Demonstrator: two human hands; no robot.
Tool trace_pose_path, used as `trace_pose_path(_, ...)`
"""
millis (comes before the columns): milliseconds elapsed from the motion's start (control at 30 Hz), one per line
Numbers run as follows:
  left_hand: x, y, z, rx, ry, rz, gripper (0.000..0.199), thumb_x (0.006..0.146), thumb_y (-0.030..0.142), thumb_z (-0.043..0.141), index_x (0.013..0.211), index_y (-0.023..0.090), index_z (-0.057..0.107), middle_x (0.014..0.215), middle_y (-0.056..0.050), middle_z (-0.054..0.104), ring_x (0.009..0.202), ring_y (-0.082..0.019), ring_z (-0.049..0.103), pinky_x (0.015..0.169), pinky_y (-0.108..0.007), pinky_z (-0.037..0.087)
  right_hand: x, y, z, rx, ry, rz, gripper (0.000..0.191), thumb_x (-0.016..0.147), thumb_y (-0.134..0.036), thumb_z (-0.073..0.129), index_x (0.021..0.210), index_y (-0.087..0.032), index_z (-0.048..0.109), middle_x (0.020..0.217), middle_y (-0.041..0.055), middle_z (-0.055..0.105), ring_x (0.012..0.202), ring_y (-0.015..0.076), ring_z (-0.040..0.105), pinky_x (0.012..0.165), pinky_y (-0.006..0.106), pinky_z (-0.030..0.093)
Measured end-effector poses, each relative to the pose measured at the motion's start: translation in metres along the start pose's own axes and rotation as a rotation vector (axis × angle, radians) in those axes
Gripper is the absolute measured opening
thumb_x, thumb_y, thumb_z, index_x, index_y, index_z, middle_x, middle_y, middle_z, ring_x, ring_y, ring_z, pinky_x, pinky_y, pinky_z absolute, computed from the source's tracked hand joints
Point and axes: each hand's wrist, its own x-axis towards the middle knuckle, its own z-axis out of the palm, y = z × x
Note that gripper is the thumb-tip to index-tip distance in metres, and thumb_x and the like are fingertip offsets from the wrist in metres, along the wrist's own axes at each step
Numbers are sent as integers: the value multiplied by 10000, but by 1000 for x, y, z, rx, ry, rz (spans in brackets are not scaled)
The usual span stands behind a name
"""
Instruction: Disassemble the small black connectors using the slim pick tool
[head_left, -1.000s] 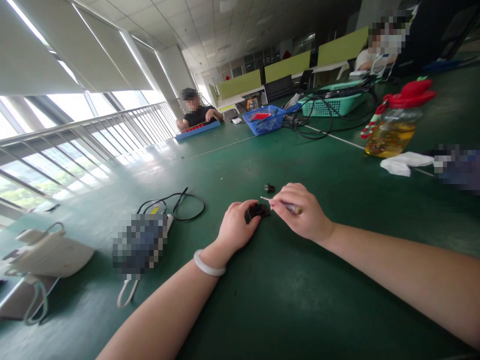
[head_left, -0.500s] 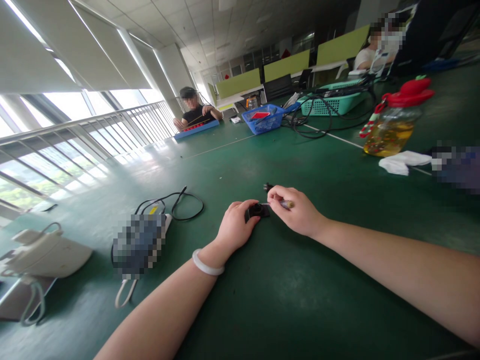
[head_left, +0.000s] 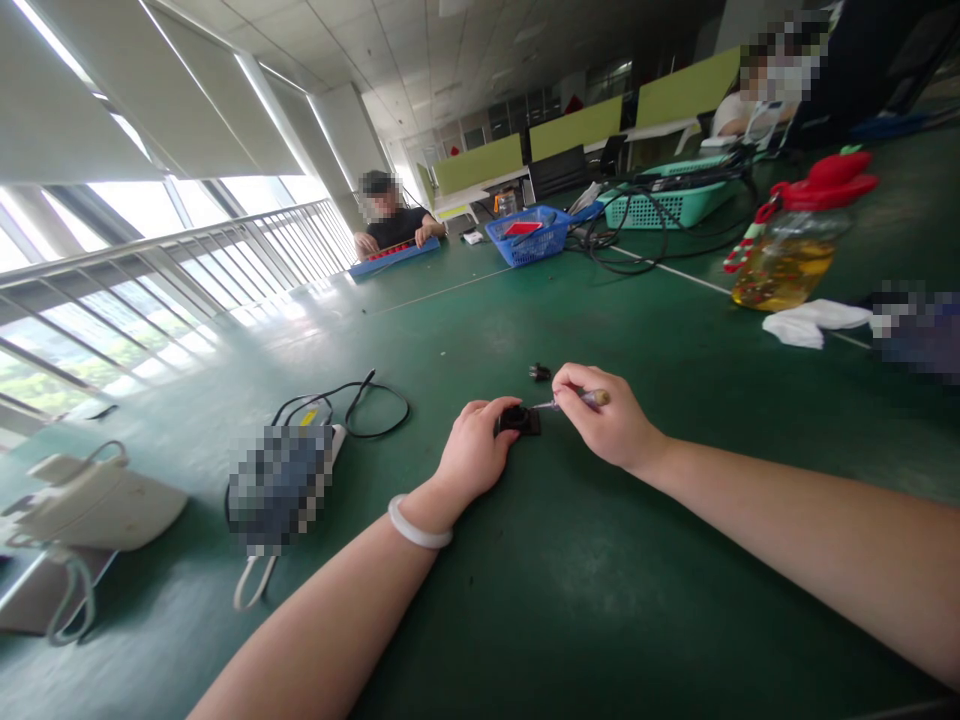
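My left hand (head_left: pixel 477 447) grips a small black block-like part (head_left: pixel 524 422) on the green table, thumb and fingers at its left end. In my right hand (head_left: pixel 604 418) is a screwdriver (head_left: pixel 592 398), its thin metal shaft pointing left and its pale handle between thumb and fingers. The tip reaches the upper right of the black part; whether it touches is too small to tell. Just beyond, a small black piece with metal prongs (head_left: pixel 539 372), like a plug insert, lies on the table.
On the left lie a blurred-out device (head_left: pixel 281 490), a black cable (head_left: pixel 375 432) and a white appliance (head_left: pixel 112 505). Farther back are a blue basket (head_left: pixel 529 245), a green basket (head_left: pixel 664 210), tangled cables and a red-lidded jar (head_left: pixel 787 260). A co-worker (head_left: pixel 397 228) sits across the table.
My right hand has drawn slightly right with the screwdriver, baring more of its shaft and the pronged black piece. My left hand keeps its grip. The co-worker's hands have shifted.
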Motion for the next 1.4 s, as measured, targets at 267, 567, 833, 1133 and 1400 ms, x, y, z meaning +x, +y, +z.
trace_pose_path(267, 1, 0, -2, -16, 5, -3, 382, 794, 174, 644, 1165, 250, 600, 1097, -39, 659, 1074, -230, 555, 982, -386, 444, 2, -2, 1, -8, -106, -27, 227, 872, -226, 445, 649, -206, 481, 599, -9, 565, 591, 139, 527, 572, 252, 343)
trace_pose_path(567, 1, -2, -1, -2, 9, -22, 410, 769, 237, 703, 1166, 243, 600, 1102, -46, 662, 1074, -236, 556, 972, -394, 441, -1, -5, -1, -36, -39, -57, 290, 896, -265, 427, 616, -208, 473, 578, 3, 548, 615, 154, 523, 625, 270, 374)
trace_pose_path(833, 3, -2, 0, -14, 10, -20, 417, 748, 239, 727, 1148, 245, 610, 1096, -33, 673, 1072, -243, 552, 961, -389, 442, -2, -6, -3, 12, -72, -119, 291, 899, -249, 433, 611, -211, 455, 577, -3, 517, 623, 152, 501, 650, 280, 378)
trace_pose_path(1133, 2, -2, -1, -1, 11, 13, 353, 776, 274, 691, 1121, 245, 624, 1099, -30, 676, 1070, -244, 554, 950, -379, 442, -5, -6, 4, 58, -240, -314, 114, 834, -185, 523, 723, -206, 532, 683, 1, 607, 664, 146, 530, 748, 305, 404)
trace_pose_path(1400, 1, -3, 0, 8, 26, 28, 370, 772, 280, 674, 1135, 238, 615, 1106, -35, 669, 1066, -242, 548, 954, -381, 440, -4, -8, 2, 27, -278, -349, 128, 836, -185, 502, 711, -197, 528, 662, 7, 589, 655, 150, 516, 744, 312, 397)
